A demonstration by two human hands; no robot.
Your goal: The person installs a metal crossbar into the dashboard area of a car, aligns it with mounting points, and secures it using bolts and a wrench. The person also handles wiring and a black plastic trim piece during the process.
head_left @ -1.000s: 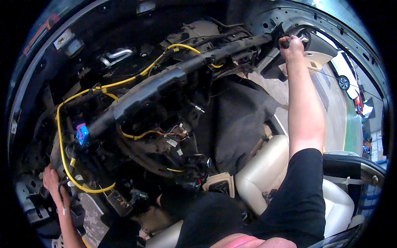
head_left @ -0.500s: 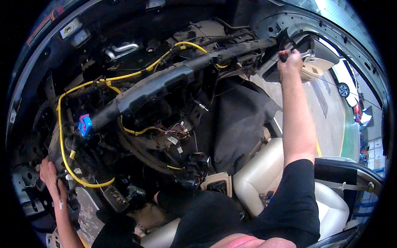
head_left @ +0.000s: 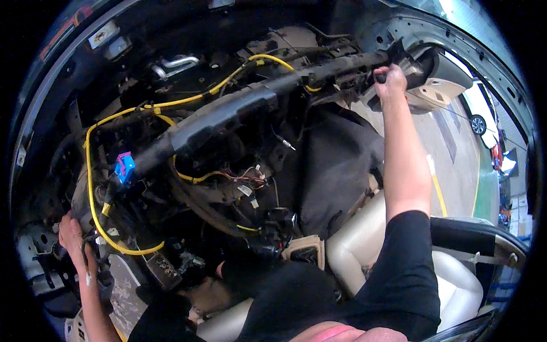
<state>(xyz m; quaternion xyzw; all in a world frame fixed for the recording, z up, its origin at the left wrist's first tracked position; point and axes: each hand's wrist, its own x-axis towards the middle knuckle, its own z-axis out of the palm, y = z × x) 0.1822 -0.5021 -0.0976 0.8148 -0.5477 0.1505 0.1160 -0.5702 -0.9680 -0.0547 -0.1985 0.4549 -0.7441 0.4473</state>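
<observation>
A long black dashboard crossbeam (head_left: 219,117) runs slantwise across the stripped front of a car cabin. At its lower left end, my left hand (head_left: 72,238) is closed around the edge, its fingertips partly hidden. My right hand (head_left: 392,84) is far out on an extended arm, just below the beam's right end bracket (head_left: 399,54). That hand makes a fist around something small and black, mostly covered by the fingers. A yellow-wrapped wiring harness (head_left: 91,171) loops along the beam. The blue and pink connector (head_left: 124,167) sits at the beam's left part.
Loose wires (head_left: 250,179) hang beneath the beam. A beige gear-shift surround (head_left: 305,251) and a light seat (head_left: 356,228) lie on the near side. Beyond the right opening are an open door panel (head_left: 441,85) and a white car (head_left: 478,108).
My right hand has shifted slightly left and stays closed. The whole view has drifted a little, so the beam and harness appear farther right. My left hand keeps its place at the beam end.
</observation>
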